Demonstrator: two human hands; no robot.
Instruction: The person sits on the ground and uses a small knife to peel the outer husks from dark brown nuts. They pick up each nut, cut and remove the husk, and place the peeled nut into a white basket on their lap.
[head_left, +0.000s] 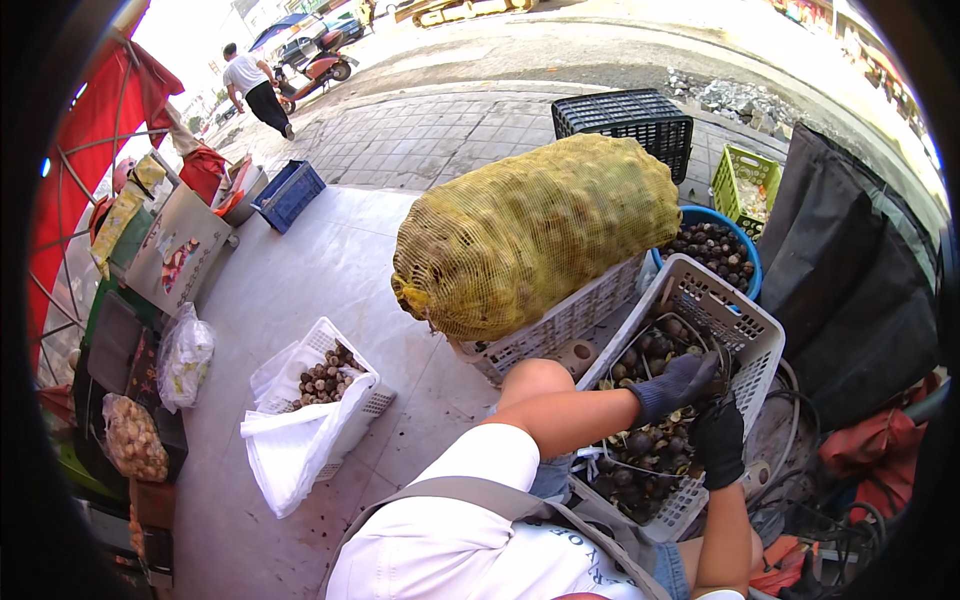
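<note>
Over a grey perforated plastic crate (765, 337) both hands are close together. My left hand (673, 384), in a dark blue-grey knit glove, is at the crate's middle. Just right of and below it is my right hand (718, 444), in a black glove. What lies between the fingers is hidden, so I cannot tell whether either holds something. Dark round produce (637, 442), perhaps water chestnuts, and pale peelings lie in the crate. A bulging yellow mesh sack (525, 225) of round produce rests on another plastic crate (577, 307) ahead.
A white basket (379, 401) lined with plastic holds brown round produce at left. Beyond the near crate are a blue tub (756, 259), a green basket (724, 187) and a black crate (622, 112). Hoses (787, 427) lie at right. A person (255, 86) walks far off.
</note>
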